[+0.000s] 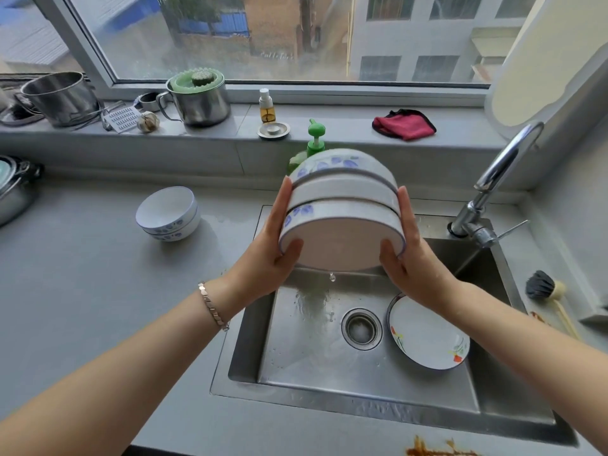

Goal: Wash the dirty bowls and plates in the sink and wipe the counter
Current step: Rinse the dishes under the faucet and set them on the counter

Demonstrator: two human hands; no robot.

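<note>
Both hands clamp the bowl stack (pixel 342 205), three bowls tipped on their side above the sink (pixel 250 340). My left hand (pixel 269 251) and right hand (pixel 408 255) lie along its sides, thumbs hooked over the nearest rim. Water drips off it. Flowered plate (pixel 427 334) lies in the basin right of the drain. Two nested bowls (pixel 167 213) sit on the counter (pixel 82 274), left.

a stack of three bowls (pixel 342 205) is held tipped above the sink (pixel 250 324), clasped between the left hand (pixel 266 258) and the right hand (pixel 411 258), thumbs hooked over the lowest rim. water (pixel 332 277) is seen dripping from it. a flowered plate (pixel 427 337) is seen lying just beside the drain (pixel 362 327).
</note>
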